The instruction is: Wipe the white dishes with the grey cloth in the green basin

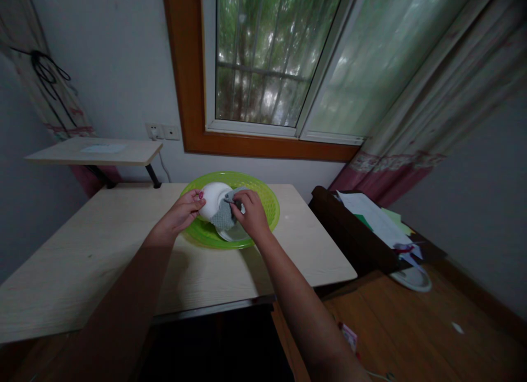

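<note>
Grey cloth (pixel 223 217), one, is pinched by the right hand (pixel 250 209), one bowl (pixel 214 197) by the left hand (pixel 187 210).

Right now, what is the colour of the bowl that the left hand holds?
The bowl looks white; it shows best in the head view.
</note>
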Tool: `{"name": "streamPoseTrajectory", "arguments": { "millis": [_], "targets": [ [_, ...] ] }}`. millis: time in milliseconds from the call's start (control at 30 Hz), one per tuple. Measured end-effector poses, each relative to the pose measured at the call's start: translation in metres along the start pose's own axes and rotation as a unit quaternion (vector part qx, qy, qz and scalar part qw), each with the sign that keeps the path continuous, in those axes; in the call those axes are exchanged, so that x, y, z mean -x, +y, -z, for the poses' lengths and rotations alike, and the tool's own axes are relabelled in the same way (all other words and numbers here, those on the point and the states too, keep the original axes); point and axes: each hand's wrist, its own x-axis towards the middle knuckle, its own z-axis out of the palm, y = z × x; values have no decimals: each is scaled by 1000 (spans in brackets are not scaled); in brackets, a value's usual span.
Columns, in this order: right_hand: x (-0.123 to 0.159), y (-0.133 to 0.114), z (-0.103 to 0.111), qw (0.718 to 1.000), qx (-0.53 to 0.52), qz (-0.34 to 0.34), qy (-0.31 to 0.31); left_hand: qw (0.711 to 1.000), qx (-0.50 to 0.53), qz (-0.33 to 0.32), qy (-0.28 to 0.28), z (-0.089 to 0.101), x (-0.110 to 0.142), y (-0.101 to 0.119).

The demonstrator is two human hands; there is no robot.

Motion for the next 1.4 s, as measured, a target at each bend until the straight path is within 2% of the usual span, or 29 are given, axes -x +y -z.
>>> {"name": "streamPoseTrajectory", "arguments": {
  "millis": [133, 533, 633, 967, 1100, 1233, 1400],
  "targets": [
    [0, -4, 3, 999, 44, 2, -2, 1000, 5, -6, 6, -1, 1, 1],
    [2, -12, 6, 992, -46, 91, -69, 1000, -5, -6, 1, -5, 3, 2],
    [2, -10, 4, 992, -51, 87, -73, 1000, -10, -7, 2, -6, 3, 2],
    [2, -6, -3, 999, 3, 8, -48, 1000, -14, -18, 21, -8, 1, 2],
    [3, -9, 2, 997, -33, 32, -66, 999, -15, -29, 25, -9, 2, 3],
    [4, -14, 8, 991, -73, 70, -93, 1000, -21, -13, 19, -10, 3, 5],
    [3, -16, 8, 991, -59, 72, -94, 1000, -25, 2, -2, -12, 6, 6]
  ]
}}
